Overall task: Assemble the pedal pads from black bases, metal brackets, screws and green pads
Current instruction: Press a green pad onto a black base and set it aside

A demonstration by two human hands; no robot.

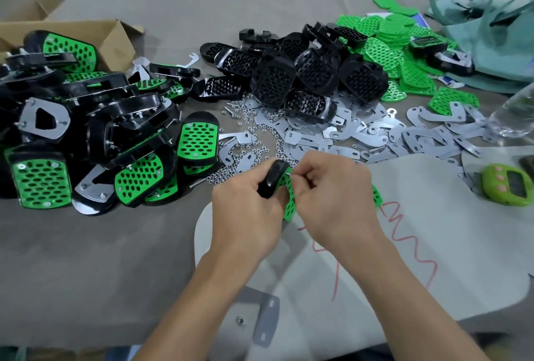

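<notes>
My left hand (245,210) grips a black base (271,178) with a green pad (289,201) laid on it, tilted on edge above the table. My right hand (332,195) has its fingers curled at the pad's top edge and pinches something small there, too small to tell. A heap of black bases (303,77) lies at the middle back. Loose green pads (390,42) are piled behind to the right. Metal brackets (375,135) spread flat just beyond my hands, with small nuts and screws (254,126) scattered among them.
Finished pedal pads (86,129) are heaped on the left, spilling from a cardboard box (86,31). A green timer (508,184) and a plastic bottle (514,112) stand at the right. A teal bag (491,28) lies back right. A grey bracket (265,317) lies near the front edge.
</notes>
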